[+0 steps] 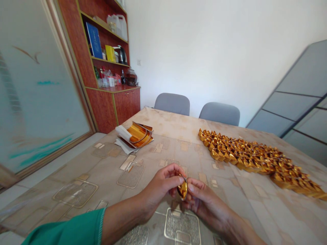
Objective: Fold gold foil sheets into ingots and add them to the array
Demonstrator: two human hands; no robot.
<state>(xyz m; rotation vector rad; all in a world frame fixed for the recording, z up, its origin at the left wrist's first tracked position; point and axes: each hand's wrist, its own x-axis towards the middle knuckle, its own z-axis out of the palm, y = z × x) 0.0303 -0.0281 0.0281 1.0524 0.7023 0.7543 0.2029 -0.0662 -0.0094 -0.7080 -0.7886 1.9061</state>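
Between my two hands is a small folded gold foil paper ingot (182, 190), held a little above the table near its front. My left hand (163, 182) pinches it from the left, thumb on its upper edge. On the other side, my right hand (200, 195) grips it with thumb and fingers closed. The fingers partly cover the piece. To the right lie rows of finished-looking gold foil ingots (237, 153), packed close together. A loose stack of gold foil sheets (139, 134) with white backing lies curled at the left.
A patterned cover lies over the table (168, 129). Two grey chairs (172, 103) stand at its far side. Beyond the left edge are a wooden cabinet (102, 98) with shelves and a frosted sliding door (38, 85). Grey panels (301, 88) lean at the right.
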